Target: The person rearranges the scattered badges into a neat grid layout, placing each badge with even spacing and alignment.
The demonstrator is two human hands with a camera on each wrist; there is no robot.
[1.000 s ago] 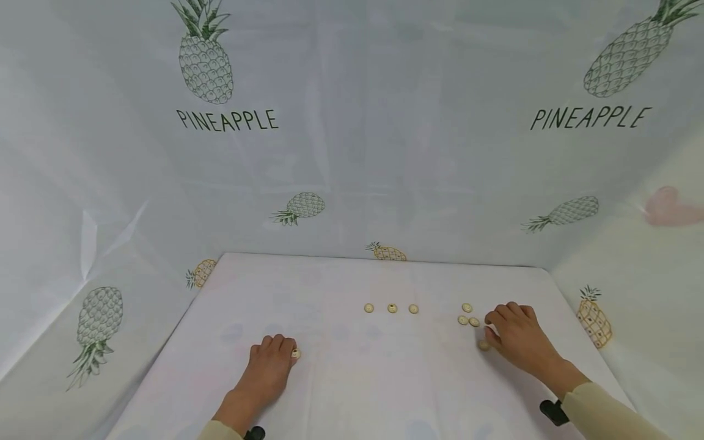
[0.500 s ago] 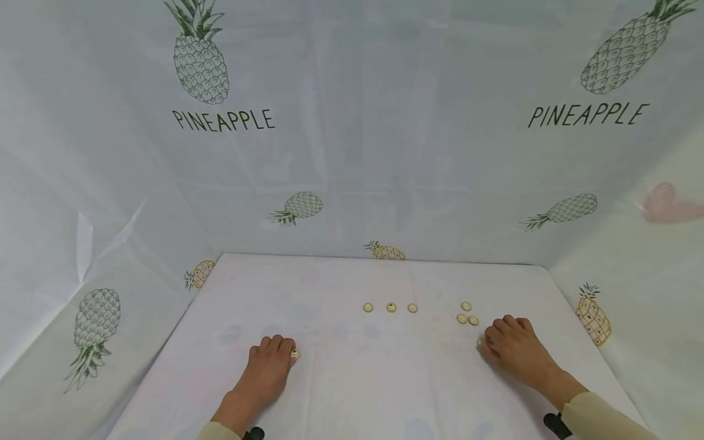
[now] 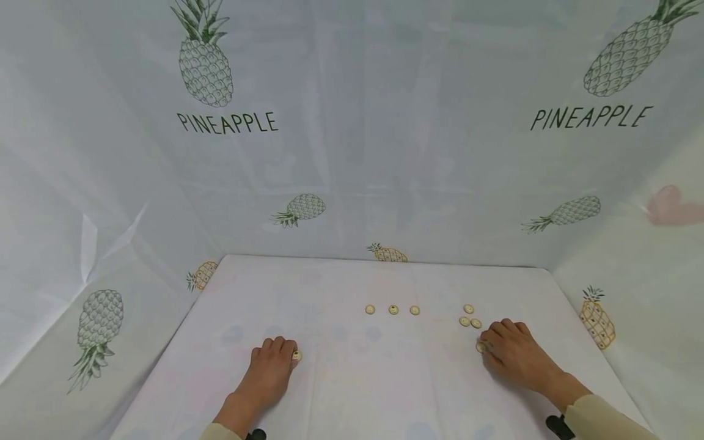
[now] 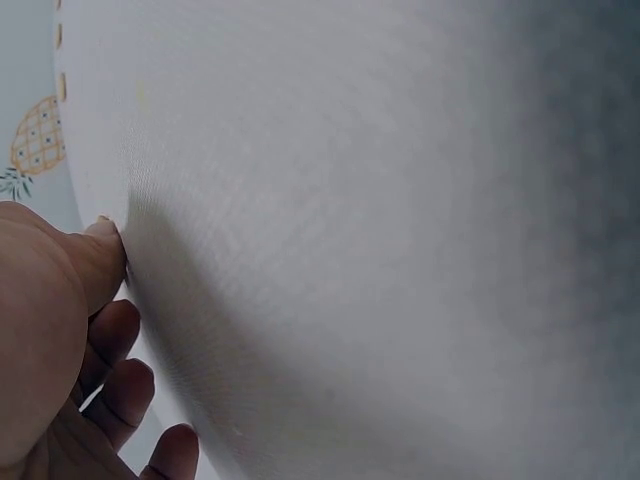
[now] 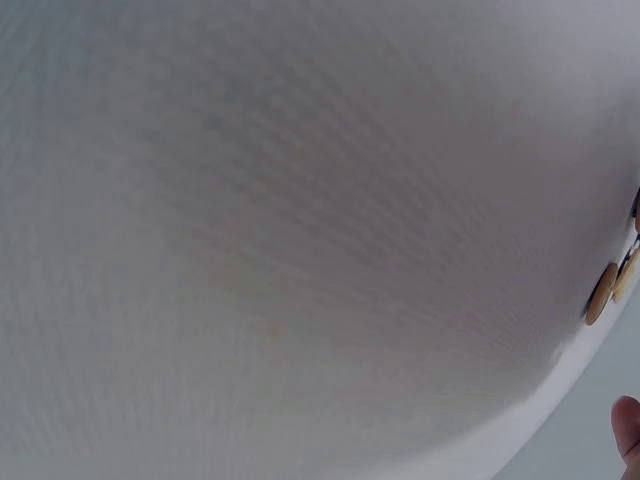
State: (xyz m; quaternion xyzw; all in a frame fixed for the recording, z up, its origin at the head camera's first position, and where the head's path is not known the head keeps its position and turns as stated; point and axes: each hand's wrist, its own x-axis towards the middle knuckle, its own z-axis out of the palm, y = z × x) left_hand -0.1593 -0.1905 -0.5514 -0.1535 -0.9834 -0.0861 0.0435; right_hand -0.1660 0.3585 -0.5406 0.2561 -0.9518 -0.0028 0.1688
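My left hand [image 3: 269, 370] is low over the left part of the table, fingers curled, with a small round pale-yellow disc [image 3: 297, 355] held at its thumb and fingertips. In the left wrist view the thumb [image 4: 98, 262] reaches the white surface; the disc is hidden there. On the right, my right hand [image 3: 514, 354] pinches another such disc [image 3: 481, 347] against the tabletop. Just beyond that hand lie three loose discs [image 3: 464, 321] in a tight cluster. The right wrist view shows a thumb tip [image 5: 627, 425] near the edge and brownish discs [image 5: 600, 294].
Three more discs [image 3: 393, 310] lie in a spaced row toward the back middle of the white-covered table [image 3: 363, 391]. A sheet [image 3: 352, 153] printed with pineapples hangs behind the table and along both sides.
My right hand has come down and slightly toward me, and its fingers have closed on the near disc. The left hand stays in place with its disc.
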